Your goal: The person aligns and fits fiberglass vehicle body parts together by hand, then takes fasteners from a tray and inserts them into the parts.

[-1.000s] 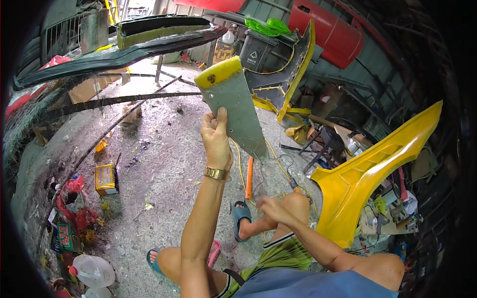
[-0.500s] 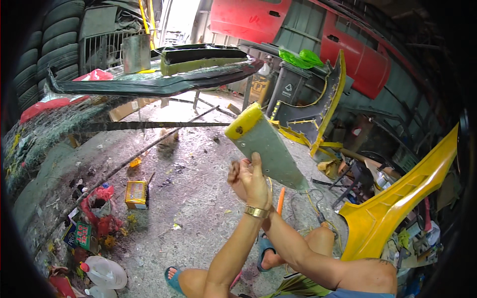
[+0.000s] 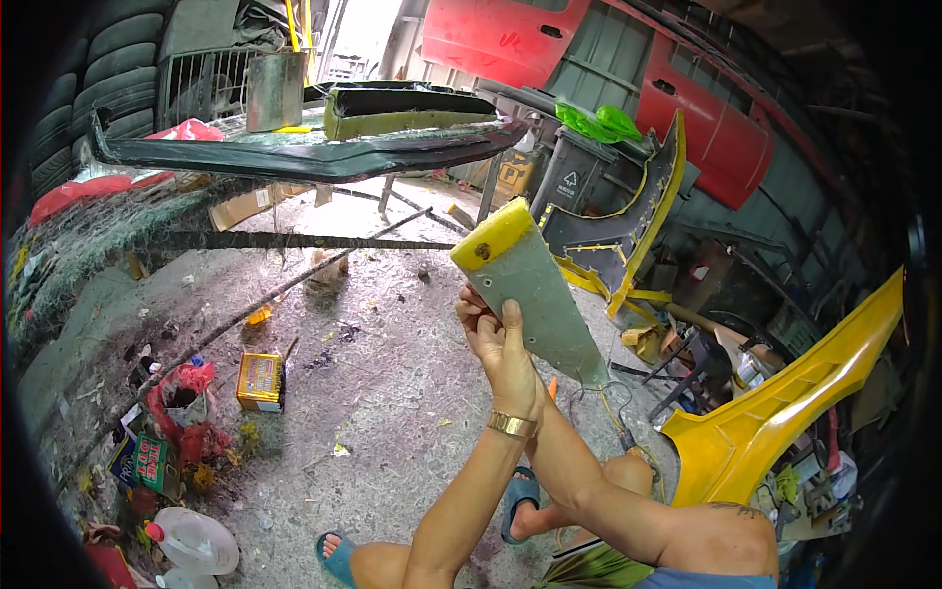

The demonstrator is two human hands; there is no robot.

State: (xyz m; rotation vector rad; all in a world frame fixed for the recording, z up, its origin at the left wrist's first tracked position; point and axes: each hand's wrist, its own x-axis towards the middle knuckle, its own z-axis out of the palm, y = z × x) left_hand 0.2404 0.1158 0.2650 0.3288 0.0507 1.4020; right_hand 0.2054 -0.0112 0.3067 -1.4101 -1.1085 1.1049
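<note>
A tapered grey panel (image 3: 540, 304) with a yellow-painted end and small holes is held up in front of me. My left hand (image 3: 508, 368), with a gold watch at its wrist, grips its lower left edge, thumb flat on the grey face. My right forearm crosses behind the left wrist. Of my right hand (image 3: 473, 312) only some curled fingers show, left of my left hand at the panel's edge. Their tips pass partly behind the panel, so what they hold, if anything, is hidden.
A long black bumper-like part (image 3: 334, 162) lies across a cluttered stand at the left. A yellow fender (image 3: 775, 412) leans at the right; a yellow-edged bumper (image 3: 648, 216) stands farther back. On the floor are a yellow box (image 3: 260, 381), a red bag (image 3: 177, 393) and a plastic jug (image 3: 196, 540).
The panel has shifted slightly right in the view. My right fingers, earlier curled apart from it at the left, have moved up against its edge. The left hand keeps its grip.
</note>
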